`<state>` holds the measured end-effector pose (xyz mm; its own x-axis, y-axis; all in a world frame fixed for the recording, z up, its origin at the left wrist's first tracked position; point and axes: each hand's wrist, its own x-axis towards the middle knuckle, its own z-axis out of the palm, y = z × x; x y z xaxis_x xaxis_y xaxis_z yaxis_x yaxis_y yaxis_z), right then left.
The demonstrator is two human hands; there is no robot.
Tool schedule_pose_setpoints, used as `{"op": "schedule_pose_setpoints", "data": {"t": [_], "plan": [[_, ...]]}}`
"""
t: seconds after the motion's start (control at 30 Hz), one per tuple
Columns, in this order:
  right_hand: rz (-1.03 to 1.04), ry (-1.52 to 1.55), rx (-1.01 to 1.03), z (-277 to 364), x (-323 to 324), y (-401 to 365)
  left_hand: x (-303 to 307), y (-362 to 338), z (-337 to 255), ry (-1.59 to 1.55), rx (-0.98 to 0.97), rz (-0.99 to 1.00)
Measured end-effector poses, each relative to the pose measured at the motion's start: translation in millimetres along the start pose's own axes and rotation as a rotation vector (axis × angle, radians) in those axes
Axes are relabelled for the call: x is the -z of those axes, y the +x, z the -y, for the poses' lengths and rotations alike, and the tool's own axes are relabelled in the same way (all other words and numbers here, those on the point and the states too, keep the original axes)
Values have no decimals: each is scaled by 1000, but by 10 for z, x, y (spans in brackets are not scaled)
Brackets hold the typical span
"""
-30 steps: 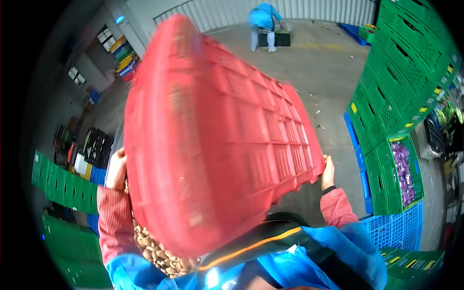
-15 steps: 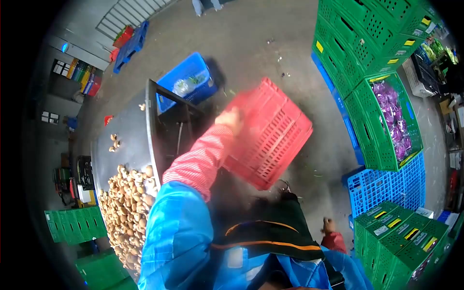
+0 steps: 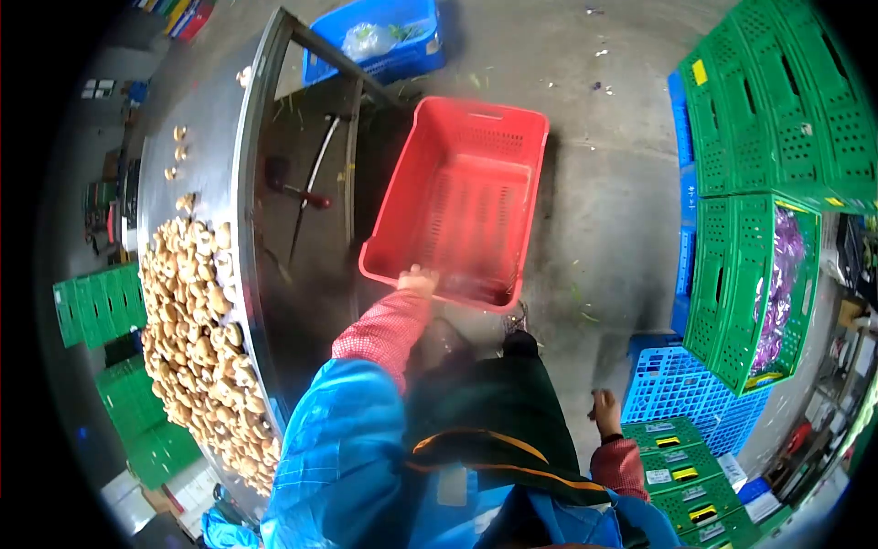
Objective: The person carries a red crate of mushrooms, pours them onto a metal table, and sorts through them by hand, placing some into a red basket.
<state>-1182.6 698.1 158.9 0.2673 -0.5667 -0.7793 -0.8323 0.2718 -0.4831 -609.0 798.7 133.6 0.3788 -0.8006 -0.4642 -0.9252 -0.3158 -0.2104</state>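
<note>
A red plastic crate [image 3: 471, 206] with slotted walls is upright, its open top facing me and its inside bare. My left hand [image 3: 418, 281] is closed over the near rim, toward the left corner, with the arm in a red checked cuff and blue sleeve. My right hand [image 3: 605, 412] hangs low at my side, fingers loosely bent and apart, holding nothing. Left of the crate, many brown mushrooms [image 3: 197, 320] are heaped on a metal table [image 3: 206, 151]. My shoe [image 3: 517, 320] shows just below the crate's near right corner.
Beyond the table's far corner lies a blue crate [image 3: 425, 55] with a clear bag and greens. Green crates [image 3: 741, 101] are stacked on the right, one holding purple packages [image 3: 780, 284]. Nearby are a blue pallet [image 3: 681, 375] and more green crates [image 3: 681, 457]. A long-handled tool [image 3: 315, 165] is under the table.
The red crate has turned from tilted, with its slotted outside showing, to upright with its open top facing me. My left hand has come lower with it, and my view has shifted.
</note>
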Motion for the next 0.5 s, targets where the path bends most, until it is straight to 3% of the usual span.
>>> {"op": "schedule_pose_setpoints", "data": {"t": [0.03,0.1,0.17,0.2,0.23,0.27,0.37,0.4,0.43,0.47,0.5], "plan": [[-75,192,32,533,116,-64,-57,-1,32,17,37,64],[-90,296,63,1221,157,-75,-333,-150,73,-69,45,220],[-61,324,76,1298,66,-34,-368,-158,121,-333,148,357],[-26,294,66,1200,44,-35,-373,-168,101,-533,224,383],[22,268,-31,1148,10,-75,-729,-91,-12,-827,319,242],[63,231,-72,913,-58,-74,-1045,25,-237,-824,522,0],[180,31,-153,248,-107,-174,-963,254,-468,-1151,855,-176],[195,-6,-157,107,-58,-239,-1166,388,-496,-1380,870,-331],[177,-248,271,-719,-68,-17,-1134,504,-429,-1514,951,-266],[181,-273,264,-979,-6,-13,-1038,488,-377,-1647,1030,-197],[195,-317,276,-1101,135,19,-787,174,-368,-1583,1062,-167]]}}
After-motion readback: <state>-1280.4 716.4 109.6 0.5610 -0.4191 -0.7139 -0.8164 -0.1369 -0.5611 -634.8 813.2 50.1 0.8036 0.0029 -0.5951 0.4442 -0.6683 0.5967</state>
